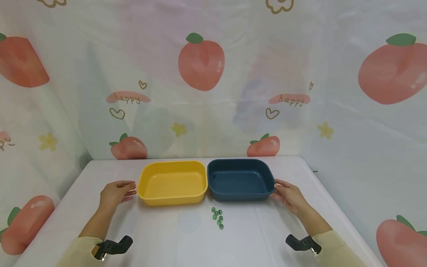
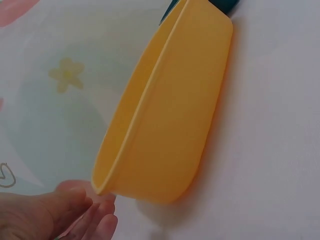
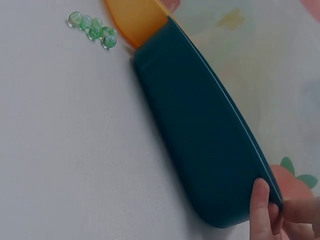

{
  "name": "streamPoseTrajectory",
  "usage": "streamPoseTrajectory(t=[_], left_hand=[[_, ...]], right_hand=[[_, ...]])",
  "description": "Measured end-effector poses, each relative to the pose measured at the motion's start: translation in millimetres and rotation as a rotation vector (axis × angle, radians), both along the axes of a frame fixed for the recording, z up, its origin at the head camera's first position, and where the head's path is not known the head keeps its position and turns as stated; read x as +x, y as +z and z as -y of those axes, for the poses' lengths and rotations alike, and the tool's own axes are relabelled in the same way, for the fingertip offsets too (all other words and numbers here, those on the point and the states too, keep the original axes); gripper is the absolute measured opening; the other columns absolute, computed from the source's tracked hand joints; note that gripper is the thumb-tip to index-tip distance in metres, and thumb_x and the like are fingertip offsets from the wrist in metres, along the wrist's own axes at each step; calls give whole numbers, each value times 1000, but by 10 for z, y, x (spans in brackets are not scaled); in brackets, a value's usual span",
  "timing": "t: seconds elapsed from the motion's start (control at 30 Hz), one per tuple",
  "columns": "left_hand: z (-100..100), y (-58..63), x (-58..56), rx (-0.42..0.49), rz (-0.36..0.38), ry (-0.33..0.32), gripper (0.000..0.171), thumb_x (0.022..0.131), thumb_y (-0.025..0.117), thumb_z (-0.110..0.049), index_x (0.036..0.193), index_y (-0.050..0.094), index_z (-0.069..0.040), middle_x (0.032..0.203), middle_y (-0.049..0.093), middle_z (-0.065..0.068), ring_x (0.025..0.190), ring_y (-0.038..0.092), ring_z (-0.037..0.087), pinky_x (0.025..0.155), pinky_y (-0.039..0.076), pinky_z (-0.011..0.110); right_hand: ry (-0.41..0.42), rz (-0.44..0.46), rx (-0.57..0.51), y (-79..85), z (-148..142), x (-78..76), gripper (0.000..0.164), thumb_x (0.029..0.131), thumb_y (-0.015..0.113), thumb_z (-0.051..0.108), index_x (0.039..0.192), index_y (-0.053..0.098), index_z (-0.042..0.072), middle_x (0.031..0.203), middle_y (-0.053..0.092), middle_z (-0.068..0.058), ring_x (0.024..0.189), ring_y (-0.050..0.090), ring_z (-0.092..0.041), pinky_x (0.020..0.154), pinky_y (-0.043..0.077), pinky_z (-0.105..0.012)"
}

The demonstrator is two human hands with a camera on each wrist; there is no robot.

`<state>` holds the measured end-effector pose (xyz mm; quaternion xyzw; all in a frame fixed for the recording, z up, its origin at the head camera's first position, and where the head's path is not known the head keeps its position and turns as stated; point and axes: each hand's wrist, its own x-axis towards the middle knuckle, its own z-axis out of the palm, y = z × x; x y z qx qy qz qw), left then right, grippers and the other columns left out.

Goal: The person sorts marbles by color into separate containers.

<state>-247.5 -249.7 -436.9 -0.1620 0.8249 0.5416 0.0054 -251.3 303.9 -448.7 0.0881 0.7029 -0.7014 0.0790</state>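
Observation:
A yellow plastic basin [image 1: 172, 200] and a dark blue plastic basin [image 1: 241, 196] stand side by side on the table. Just left of the yellow one is my left hand [image 1: 117, 193], its fingers loosely bent and holding nothing. My right hand [image 1: 291, 195] grips the right end of the blue basin at its rim. In the right wrist view one finger [image 3: 260, 200] lies along the outer wall, while others meet the rim at the corner. Several green glass marbles [image 1: 219, 217] lie in a loose cluster in front of the basins.
A white cloth covers the table [image 1: 160, 237]. Behind and at both sides hangs a pale curtain [image 1: 213, 122] printed with peaches, hearts and flowers. Inside the blue basin a small dark round spot [image 1: 214, 175] shows near its left wall.

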Motion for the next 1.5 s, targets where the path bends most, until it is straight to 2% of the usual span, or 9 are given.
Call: streamPoseTrajectory(t=[0.13, 0.37, 0.53, 0.67, 0.87, 1.0, 1.23, 1.33, 1.5], left_hand=[[-24, -45, -20, 12, 15, 7, 44, 98, 63, -21, 127, 58, 10, 123, 63, 30, 88, 74, 22, 70, 61, 26], [-80, -62, -54, 21, 32, 7, 44, 97, 64, -19, 130, 57, 10, 125, 61, 30, 79, 72, 13, 67, 60, 23], [-84, -114, -90, 60, 43, 10, 45, 97, 63, -17, 133, 55, 9, 122, 63, 29, 74, 70, 8, 67, 60, 23], [-87, -161, -84, 111, 50, 17, 46, 96, 63, -16, 133, 53, 10, 111, 68, 25, 71, 69, 7, 65, 60, 22], [-87, -183, -74, 102, 61, 35, 44, 96, 63, -16, 132, 55, 9, 109, 69, 24, 70, 67, 6, 65, 59, 21], [-89, -166, -81, 107, 58, 39, 44, 96, 63, -15, 132, 54, 9, 114, 67, 26, 70, 67, 6, 65, 59, 22], [-106, -124, -85, 133, 46, 37, 44, 96, 63, -13, 133, 54, 10, 116, 65, 27, 70, 67, 6, 65, 60, 22], [-111, -120, -89, 131, 49, 37, 44, 96, 63, -12, 133, 54, 10, 117, 65, 27, 70, 67, 6, 65, 60, 22], [-110, -114, -94, 129, 43, 33, 43, 96, 63, -11, 132, 54, 10, 116, 66, 27, 70, 67, 7, 64, 60, 23]], right_hand=[[-12, 12, 7, 0, 29, 2, 53, 105, 40, 9, 151, 22, -9, 147, 34, -33, 95, 64, -5, 86, 57, -25], [-44, 10, -13, 18, 70, 4, 51, 105, 39, 8, 151, 23, -8, 138, 45, -24, 95, 62, -5, 86, 57, -24], [-46, 6, -15, 13, 86, 15, 51, 105, 37, 8, 152, 22, -8, 142, 38, -26, 97, 60, -5, 87, 57, -22], [-46, 13, -11, -12, 87, 32, 51, 106, 37, 8, 152, 22, -8, 149, 30, -29, 97, 60, -4, 87, 57, -21], [-49, 19, -19, -15, 88, 35, 52, 105, 38, 8, 152, 23, -8, 148, 33, -28, 96, 63, -3, 87, 56, -22], [-68, 45, -21, 25, 81, 56, 54, 105, 42, 10, 153, 22, -4, 141, 42, -24, 97, 62, -5, 90, 56, -25], [-122, 61, -37, 96, 37, 196, 63, 103, 49, 16, 154, 17, -4, 105, 56, 2, 85, 62, -2, 84, 57, -19], [-135, 49, -11, 95, 62, 285, 63, 102, 53, 16, 151, 21, -8, 98, 60, 5, 82, 64, -3, 81, 57, -19], [-112, 22, 91, 75, 208, 419, 58, 101, 57, 19, 144, 33, -11, 99, 63, 3, 85, 63, -7, 79, 59, -21]])
